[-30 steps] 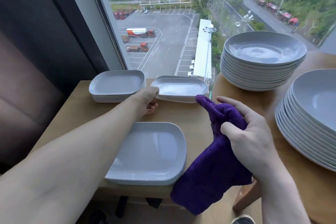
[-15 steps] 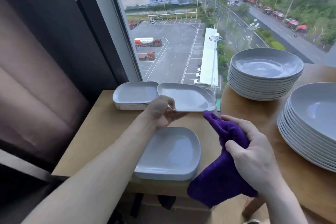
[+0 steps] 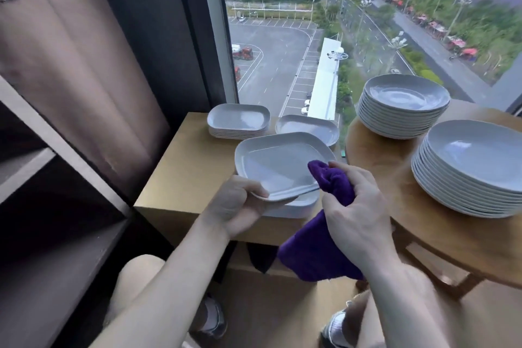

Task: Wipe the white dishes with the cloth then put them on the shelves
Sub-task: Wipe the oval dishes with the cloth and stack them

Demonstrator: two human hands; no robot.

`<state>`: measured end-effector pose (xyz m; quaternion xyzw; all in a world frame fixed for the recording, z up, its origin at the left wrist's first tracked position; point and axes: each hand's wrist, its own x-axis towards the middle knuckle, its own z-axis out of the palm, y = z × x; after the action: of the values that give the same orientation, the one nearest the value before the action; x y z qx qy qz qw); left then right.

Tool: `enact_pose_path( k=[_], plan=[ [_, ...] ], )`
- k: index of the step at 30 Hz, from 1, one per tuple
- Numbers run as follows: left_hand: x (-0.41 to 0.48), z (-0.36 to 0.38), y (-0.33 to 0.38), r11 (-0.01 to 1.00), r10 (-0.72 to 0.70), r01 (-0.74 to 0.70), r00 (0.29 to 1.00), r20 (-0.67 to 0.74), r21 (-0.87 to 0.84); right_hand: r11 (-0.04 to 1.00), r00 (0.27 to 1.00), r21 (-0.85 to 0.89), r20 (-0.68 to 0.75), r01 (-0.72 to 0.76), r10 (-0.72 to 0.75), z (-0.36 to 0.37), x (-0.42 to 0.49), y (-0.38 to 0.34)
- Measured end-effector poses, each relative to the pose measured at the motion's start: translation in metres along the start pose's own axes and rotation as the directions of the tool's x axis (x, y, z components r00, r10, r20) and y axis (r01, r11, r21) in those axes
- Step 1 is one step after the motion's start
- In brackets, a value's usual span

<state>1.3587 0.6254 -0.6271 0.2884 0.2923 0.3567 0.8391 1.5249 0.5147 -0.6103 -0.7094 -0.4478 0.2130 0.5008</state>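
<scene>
Hidden or unclear: the white rectangular dishes [image 3: 293,205] lying under the held one show only a near corner and edge; count not readable. Lower part of the purple terry cloth [image 3: 313,251] hangs below the table edge in front of the person's legs. Left-hand fingers are under the dish rim, out of sight. The dark open shelves [image 3: 56,206] at far left are cut off by the frame and blurred.

Surface and room: a tan rectangular wooden table [image 3: 180,175] stands against a floor-to-ceiling window [image 3: 282,37] looking down on a car park. Just to its right stands a round wooden table [image 3: 395,186]. A brown curtain [image 3: 70,65] hangs to the left.

Hands: left hand [image 3: 236,206] grips the near-left rim of a white rounded-rectangular dish [image 3: 279,164], thumb on top, dish raised and tilted above the tan table. Right hand [image 3: 356,206] is closed around the bunched cloth; the cloth's upper end touches the dish's near-right inner edge.

Farther back: a stack of white rectangular dishes [image 3: 238,121] at the rear left, a single shallow white dish [image 3: 308,128] beside it. On the round table: near stack of round white plates [image 3: 469,167], far stack of round white plates [image 3: 404,104].
</scene>
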Motion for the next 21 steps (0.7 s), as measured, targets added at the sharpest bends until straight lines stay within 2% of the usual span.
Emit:
enact_pose_path(
  k=[4, 9, 15, 19, 21],
  plan=[
    [-0.042, -0.015, -0.012, 0.995, 0.042, -0.031, 0.992, 0.120, -0.095, 0.986, 0.995, -0.164, 0.104, 0.025, -0.008, 0.015, -0.031, -0.015],
    [-0.083, -0.035, -0.021, 0.990, 0.004, 0.012, 0.994, 0.109, -0.142, 0.951, 0.957, -0.305, 0.289, 0.056, 0.036, 0.037, -0.072, -0.029],
    [-0.108, -0.058, -0.022, 0.986, 0.057, -0.065, 0.997, -0.057, -0.154, 0.857, 0.837, -0.440, 0.547, 0.270, 0.017, 0.074, -0.121, -0.045],
    [-0.114, -0.071, -0.021, 0.986, 0.054, -0.085, 0.977, -0.208, -0.141, 0.808, 0.757, -0.418, 0.651, 0.416, -0.054, 0.087, -0.135, -0.053],
    [-0.116, -0.074, -0.021, 0.991, 0.046, -0.075, 0.970, -0.237, -0.114, 0.795, 0.732, -0.394, 0.676, 0.461, -0.089, 0.088, -0.133, -0.060]
  ],
)
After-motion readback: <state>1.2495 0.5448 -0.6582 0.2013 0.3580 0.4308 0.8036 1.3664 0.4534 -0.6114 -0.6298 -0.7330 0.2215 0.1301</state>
